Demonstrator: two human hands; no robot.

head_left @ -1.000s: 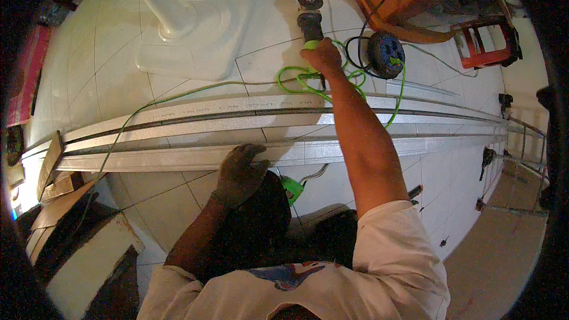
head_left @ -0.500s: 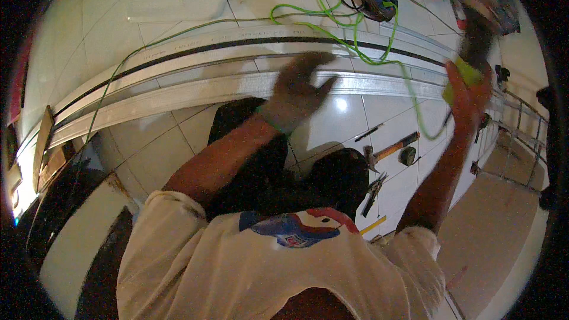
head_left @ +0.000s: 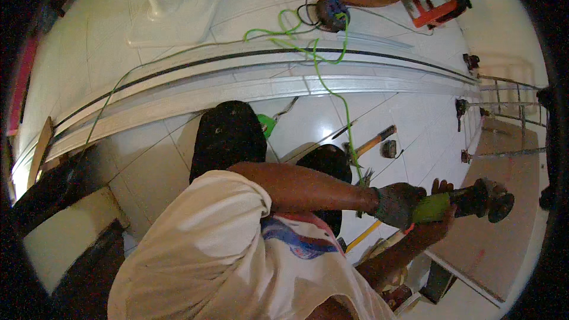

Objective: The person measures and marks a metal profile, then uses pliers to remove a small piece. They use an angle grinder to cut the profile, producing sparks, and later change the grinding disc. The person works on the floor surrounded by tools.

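Note:
An angle grinder (head_left: 431, 208) with a yellow-green body and dark head lies across my two hands at the right, over the brown board. My gloved left hand (head_left: 398, 202) reaches across my body and closes round its rear end. My bare right hand (head_left: 435, 230) wraps the body from below, fingers showing on the far side. The grinder's round head (head_left: 498, 200) points right; its disc is hard to make out. A hammer (head_left: 373, 142) with an orange-and-black handle and a small tape measure (head_left: 389, 149) lie on the tiles beyond my hands.
Long metal profiles (head_left: 249, 88) stretch across the floor. A green cord (head_left: 332, 89) runs over them from a reel (head_left: 332, 14). A brown board (head_left: 498, 142) and a metal ladder-like frame (head_left: 518, 106) stand at right. A red-and-black case-like object (head_left: 435, 3) sits at the back.
The grinder has come nearer and turned so its head points right. My left hand has swung from above the profiles to the right and taken hold of its rear end.

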